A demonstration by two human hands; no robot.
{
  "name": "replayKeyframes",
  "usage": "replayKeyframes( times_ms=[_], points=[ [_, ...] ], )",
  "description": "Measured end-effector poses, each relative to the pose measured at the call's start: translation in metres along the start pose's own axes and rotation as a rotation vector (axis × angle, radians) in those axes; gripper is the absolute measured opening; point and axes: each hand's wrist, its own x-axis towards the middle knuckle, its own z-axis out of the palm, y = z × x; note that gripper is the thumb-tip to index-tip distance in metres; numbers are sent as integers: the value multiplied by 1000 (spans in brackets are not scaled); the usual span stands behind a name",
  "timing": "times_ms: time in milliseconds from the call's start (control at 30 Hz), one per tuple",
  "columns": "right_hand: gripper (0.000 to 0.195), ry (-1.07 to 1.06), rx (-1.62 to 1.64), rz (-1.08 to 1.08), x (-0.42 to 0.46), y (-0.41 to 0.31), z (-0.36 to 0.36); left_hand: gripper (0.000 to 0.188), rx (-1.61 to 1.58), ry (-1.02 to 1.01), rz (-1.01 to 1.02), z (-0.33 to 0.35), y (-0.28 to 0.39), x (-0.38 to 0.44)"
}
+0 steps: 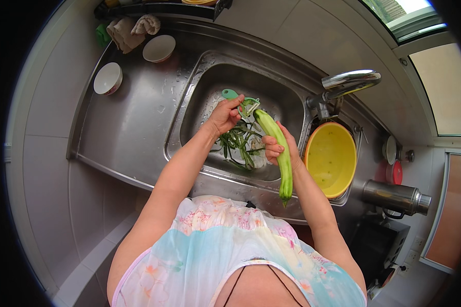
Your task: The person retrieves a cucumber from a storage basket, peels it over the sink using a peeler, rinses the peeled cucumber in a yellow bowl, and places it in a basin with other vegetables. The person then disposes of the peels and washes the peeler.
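Between the fingers of my left hand [223, 116] is a green peeler [229, 93], its white blade end beside the upper tip of a long gourd [286, 174]. Some green peel clings around the peeler's head. My right hand [292, 142] is wrapped around the gourd's middle, and the gourd slants over the sink's right part. Most of its visible surface is pale green and peeled, with darker green at the lower, stem end. Below the hands, dark green peelings [236, 144] lie in a heap on the floor of the steel sink [211, 82].
Right of the sink stands a yellow basin [332, 153], under a chrome faucet [349, 82]. Two white bowls [108, 78] [159, 48] and folded cloths [126, 34] are on the left. A steel thermos flask [393, 196] and a red lid [396, 172] stand at the far right.
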Motion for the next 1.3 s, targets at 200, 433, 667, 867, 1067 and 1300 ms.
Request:
replayKeyframes(
  times_ms=[200,433,667,867,1067,1300],
  points=[
    [38,-146,269,93,2,0,-10,20,26,-7,14,9,-15,-5],
    [50,-268,467,28,8,9,-24,20,2,-49,7,15,-13,-11],
    [53,-380,425,48,9,11,-26,19,8,51,90,3,-13,-2],
    [49,-49,356,-32,4,4,-18,22,36,-66,36,13,-23,-7],
    [47,271,-280,-90,0,-9,-34,22,195,-41,47,18,-15,-8],
    [57,413,-501,-122,-1,-5,1,19,317,40,90,27,-20,-3]
  ],
)
